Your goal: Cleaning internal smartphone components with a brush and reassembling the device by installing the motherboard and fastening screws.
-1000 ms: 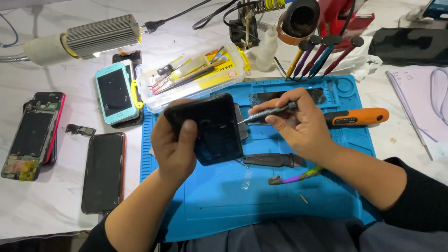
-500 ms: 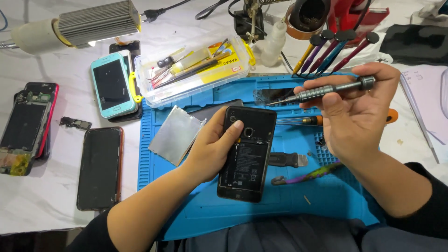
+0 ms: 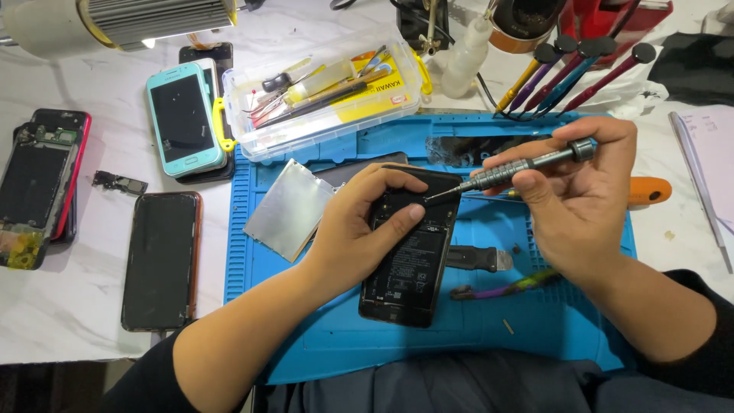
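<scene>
Blue ribbed mat [image 3: 321, 348], slim knurled, seemingly metal screwdriver [image 3: 520, 164].

The left hand [image 3: 359, 229] hides the opened phone's [image 3: 405, 260] left edge. Where the screwdriver [image 3: 505, 167] tip meets the phone is too small to tell. The far lamp [image 3: 145, 19] is cut off by the picture's top edge.

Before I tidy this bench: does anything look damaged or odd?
Yes. The red-edged phone at the far left lies opened, its circuitry bare and its lower corner discoloured yellow. A small loose black part sits beside it on the white table.
</scene>
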